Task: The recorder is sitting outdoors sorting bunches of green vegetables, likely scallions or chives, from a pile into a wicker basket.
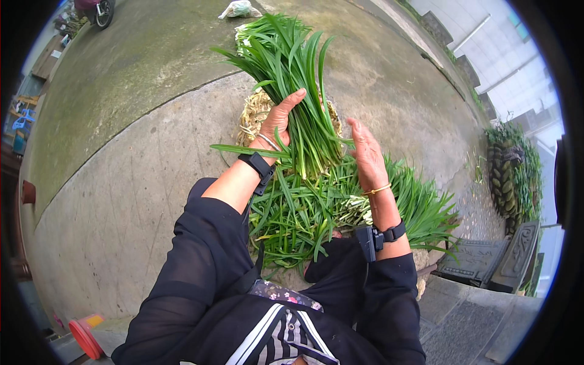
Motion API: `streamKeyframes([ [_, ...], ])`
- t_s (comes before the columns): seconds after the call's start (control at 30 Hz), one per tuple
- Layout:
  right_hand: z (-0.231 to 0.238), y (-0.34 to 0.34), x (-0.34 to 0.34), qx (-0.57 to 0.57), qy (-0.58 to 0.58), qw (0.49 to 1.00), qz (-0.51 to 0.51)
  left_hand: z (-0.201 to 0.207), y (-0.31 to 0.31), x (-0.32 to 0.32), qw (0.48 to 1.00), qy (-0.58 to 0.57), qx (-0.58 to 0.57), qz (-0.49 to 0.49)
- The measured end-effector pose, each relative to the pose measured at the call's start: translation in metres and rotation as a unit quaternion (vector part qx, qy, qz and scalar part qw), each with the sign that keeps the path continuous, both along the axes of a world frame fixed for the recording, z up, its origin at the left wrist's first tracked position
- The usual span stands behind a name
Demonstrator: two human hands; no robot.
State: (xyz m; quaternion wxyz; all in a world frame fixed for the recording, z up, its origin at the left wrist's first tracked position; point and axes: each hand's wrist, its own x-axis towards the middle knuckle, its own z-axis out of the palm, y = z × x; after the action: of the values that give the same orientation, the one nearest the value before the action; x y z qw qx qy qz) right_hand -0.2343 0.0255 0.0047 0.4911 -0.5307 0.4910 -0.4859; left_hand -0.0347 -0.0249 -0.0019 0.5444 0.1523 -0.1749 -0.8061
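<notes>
My left hand (278, 121) is shut around a thick bunch of long green leaves (291, 67), held upright with the tips fanning away from me. To its right, my right hand (366, 152) is open with flat fingers, touching the lower stems of the bunch. Beneath both hands a loose heap of the same green leaves (304, 213) lies on the concrete ground. A pale woven basket (252, 115) shows behind the held bunch, mostly hidden by it. Both wrists carry black strapped devices.
Grey concrete ground (134, 158) spreads left and ahead. A plastic bag (240, 8) lies far ahead. Carved dark stone slabs (486, 261) and a hanging plant (508, 173) stand at the right. A red lid (85, 337) sits at lower left, a scooter wheel (103, 12) at top left.
</notes>
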Motion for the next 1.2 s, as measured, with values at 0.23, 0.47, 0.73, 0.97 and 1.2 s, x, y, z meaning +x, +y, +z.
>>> streamKeyframes([
  [0.23, 0.023, 0.01, 0.01, -0.249, 0.292, 0.922, -0.057, 0.002, 0.006, -0.005, 1.0, -0.026, 0.015, 0.001],
  [0.47, 0.002, 0.004, -0.004, -0.001, 0.116, 0.991, 0.062, -0.01, 0.001, -0.007, 0.999, -0.04, 0.023, -0.01],
  [0.73, 0.016, 0.004, -0.04, 0.02, -0.034, 0.996, 0.081, -0.001, -0.012, 0.019, 0.997, -0.044, 0.004, 0.061],
  [0.97, 0.013, 0.014, -0.048, 0.009, 0.422, 0.873, 0.243, 0.009, -0.018, 0.036, 0.995, -0.007, -0.01, 0.095],
  [1.2, 0.01, 0.013, 0.002, -0.131, 0.424, 0.891, 0.098, 0.002, -0.015, 0.026, 0.998, -0.014, -0.003, 0.057],
])
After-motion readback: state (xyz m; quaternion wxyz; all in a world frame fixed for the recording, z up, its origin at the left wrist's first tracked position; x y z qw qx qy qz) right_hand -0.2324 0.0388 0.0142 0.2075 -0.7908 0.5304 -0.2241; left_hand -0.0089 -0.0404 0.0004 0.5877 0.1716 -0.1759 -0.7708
